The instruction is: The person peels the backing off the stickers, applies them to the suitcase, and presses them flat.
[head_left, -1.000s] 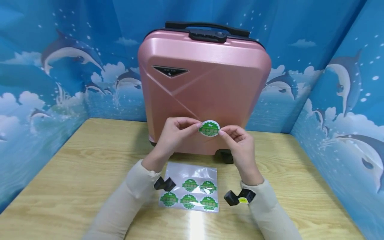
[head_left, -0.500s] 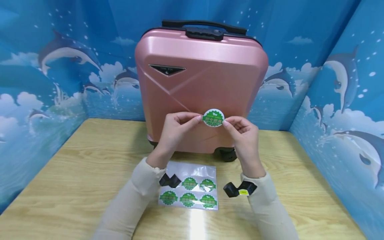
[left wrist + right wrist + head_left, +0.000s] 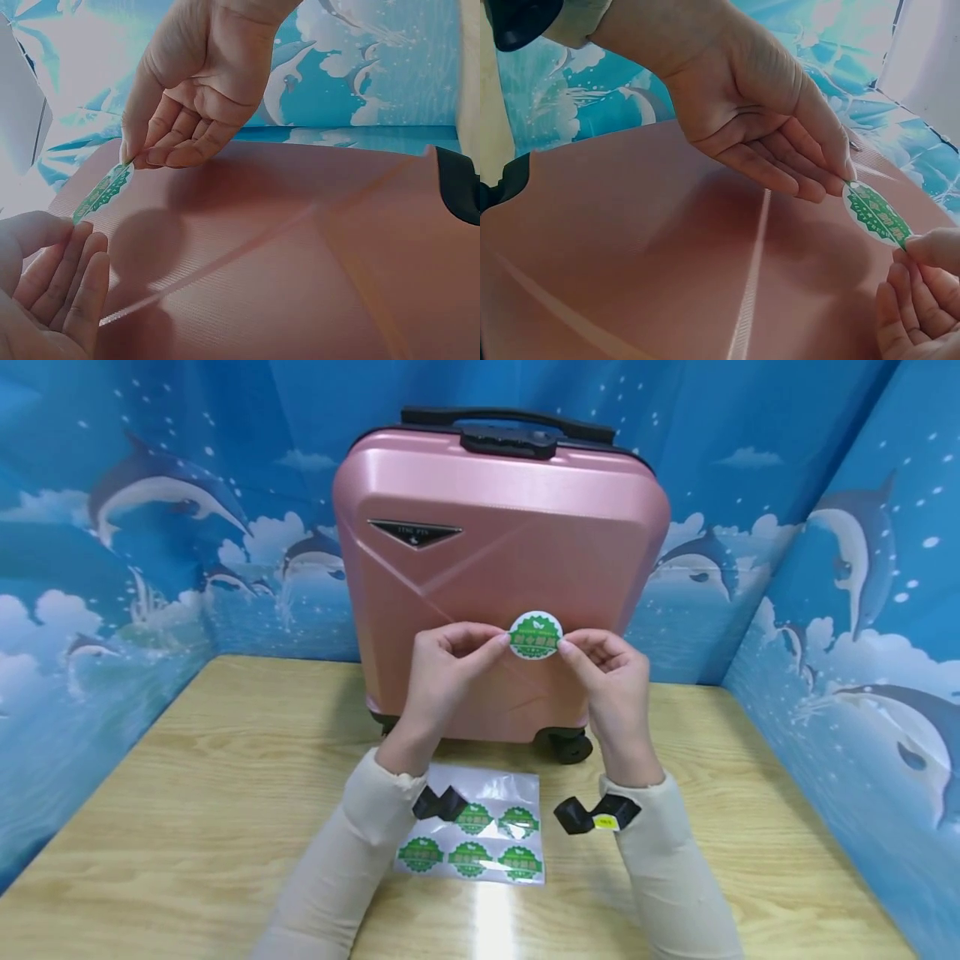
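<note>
A round green and white sticker [image 3: 536, 635] is stretched between both hands in front of a pink hard-shell suitcase [image 3: 480, 560]. My left hand [image 3: 450, 672] pinches its left edge between thumb and forefinger. The opposite edge is pinched the same way by my right hand [image 3: 617, 689]. In the left wrist view the sticker [image 3: 103, 193] appears nearly edge-on, apart from the shell, whose surface carries shadows of hands and sticker. From the right wrist the sticker's [image 3: 876, 214] printed face shows at a slant.
On the wooden table [image 3: 247, 760] lies a sheet [image 3: 487, 787] with several matching green stickers, partly behind the left wrist camera [image 3: 439, 803]. The suitcase stands upright on black wheels [image 3: 572, 747]. Blue dolphin-print curtains [image 3: 172, 502] enclose the back and sides.
Both hands have risen together with the sticker, up along the suitcase front and slightly right. The sticker now faces the head view more fully. The sheet stays on the table.
</note>
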Tool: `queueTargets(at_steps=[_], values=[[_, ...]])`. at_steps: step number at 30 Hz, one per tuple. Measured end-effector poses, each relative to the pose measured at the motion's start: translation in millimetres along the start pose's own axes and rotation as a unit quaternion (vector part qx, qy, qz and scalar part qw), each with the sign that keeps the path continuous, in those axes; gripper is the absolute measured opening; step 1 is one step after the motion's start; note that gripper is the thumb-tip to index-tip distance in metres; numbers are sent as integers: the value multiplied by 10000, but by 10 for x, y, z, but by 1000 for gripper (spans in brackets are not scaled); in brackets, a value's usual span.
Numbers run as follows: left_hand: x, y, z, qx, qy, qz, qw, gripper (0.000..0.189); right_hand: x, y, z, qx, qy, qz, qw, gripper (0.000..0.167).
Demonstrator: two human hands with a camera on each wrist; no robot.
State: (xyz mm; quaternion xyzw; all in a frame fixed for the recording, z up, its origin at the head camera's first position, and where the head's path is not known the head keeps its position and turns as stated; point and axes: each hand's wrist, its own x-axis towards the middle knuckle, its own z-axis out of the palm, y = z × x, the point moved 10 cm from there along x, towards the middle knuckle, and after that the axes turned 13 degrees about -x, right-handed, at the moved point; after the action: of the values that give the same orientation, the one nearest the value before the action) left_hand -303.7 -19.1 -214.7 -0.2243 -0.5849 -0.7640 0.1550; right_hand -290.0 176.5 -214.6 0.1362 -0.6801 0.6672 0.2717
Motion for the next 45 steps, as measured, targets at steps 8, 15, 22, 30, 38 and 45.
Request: queueTargets(at_steps=[8,15,22,30,38,45], values=[[53,151,40,246,151,540,9981,18,68,-95,-25,30,289,-127,9995,4],[104,294,76,585,318,965,9931,16,119,-272,-73,-244,670,-497,9962,11],[151,339,114,579,401,1016,9923,16,163,-342,-69,-210,745,-518,9956,9],[216,401,138,453,409,1043,9927,16,232,-441,-85,-359,903,-570,9936,10],[248,472,186,369,409,1241,9907,15,272,-482,-83,-470,1091,-462,9918,13],[286,510,191,316,477,1272,9902,15,278,-522,-67,-404,1062,-524,9921,17]])
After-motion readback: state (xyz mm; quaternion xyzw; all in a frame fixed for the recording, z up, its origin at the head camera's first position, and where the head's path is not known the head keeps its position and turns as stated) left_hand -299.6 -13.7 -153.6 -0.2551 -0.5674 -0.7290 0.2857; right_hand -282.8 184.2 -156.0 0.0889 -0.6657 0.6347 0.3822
